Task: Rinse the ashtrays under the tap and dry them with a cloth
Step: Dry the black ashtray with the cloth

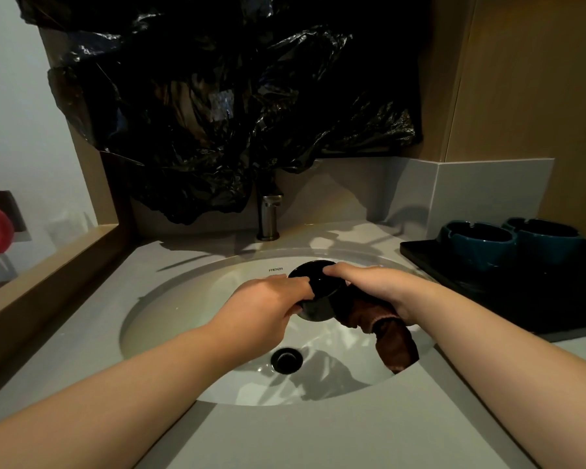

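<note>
Over the white oval sink (170, 299) both hands hold a dark round ashtray (317, 286), tilted on its side. My left hand (268, 306) grips its lower left rim. My right hand (376, 282) presses on its upper right side and also holds a brown cloth (393, 336), which hangs down into the basin. Two teal ashtrays (477, 242) (545, 238) stand upright side by side on a black tray (430, 258) at the right. The metal tap (269, 216) stands behind the sink; no water is visible running.
A black plastic bag (217, 96) covers the wall above the tap and hangs close to it. The drain (286, 359) sits in the wet basin. A grey counter (318, 434) surrounds the sink. A wooden ledge (48, 279) runs along the left, a wooden wall (538, 79) on the right.
</note>
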A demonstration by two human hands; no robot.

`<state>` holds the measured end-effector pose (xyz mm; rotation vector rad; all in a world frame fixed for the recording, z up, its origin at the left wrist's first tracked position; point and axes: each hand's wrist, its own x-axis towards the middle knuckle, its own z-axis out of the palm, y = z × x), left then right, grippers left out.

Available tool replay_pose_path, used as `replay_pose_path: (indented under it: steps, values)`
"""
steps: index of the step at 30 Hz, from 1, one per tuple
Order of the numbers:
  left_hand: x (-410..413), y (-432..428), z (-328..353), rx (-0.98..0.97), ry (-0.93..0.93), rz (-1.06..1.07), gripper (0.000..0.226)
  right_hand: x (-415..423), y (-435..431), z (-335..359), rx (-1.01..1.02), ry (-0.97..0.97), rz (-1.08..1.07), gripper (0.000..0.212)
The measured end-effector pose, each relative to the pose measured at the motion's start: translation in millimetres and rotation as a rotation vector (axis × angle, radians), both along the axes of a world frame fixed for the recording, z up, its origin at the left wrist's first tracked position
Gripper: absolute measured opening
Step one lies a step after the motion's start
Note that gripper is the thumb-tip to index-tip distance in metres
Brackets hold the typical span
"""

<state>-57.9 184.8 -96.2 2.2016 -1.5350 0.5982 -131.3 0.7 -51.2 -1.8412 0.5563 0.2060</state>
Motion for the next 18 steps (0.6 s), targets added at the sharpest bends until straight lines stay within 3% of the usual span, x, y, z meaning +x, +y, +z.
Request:
replay_pose_path:
  steps: [2,4,7,10,14,18]
  values:
    - [0,-1,0,-0.08,0.073,-0.006,0.021,-1,0,0,-0.026,-0.023,-0.016,0.043]
    - [0,-1,3,-0.174,0.251,0.045,0.032,-1,-2,2,-0.053,-0.053,-0.019,0.041]
    - [0,-2,11,-0.317,0.693,0.121,0.045,-3,-5,4,-0.081,-0.099,0.014,0.041]
    - [7,-4,13,-0.459,1.132,0.15,0.026,-6,-5,7,-0.111,-0.107,0.1,0.039]
    - [12,0,13,-0.437,1.546,0.076,0.035,-7,-3,8,-0.152,-0.091,0.186,0.038]
    - [4,4,17,-0.296,1.678,-0.028,0.026,-8,-1,8,-0.213,-0.077,0.236,0.035]
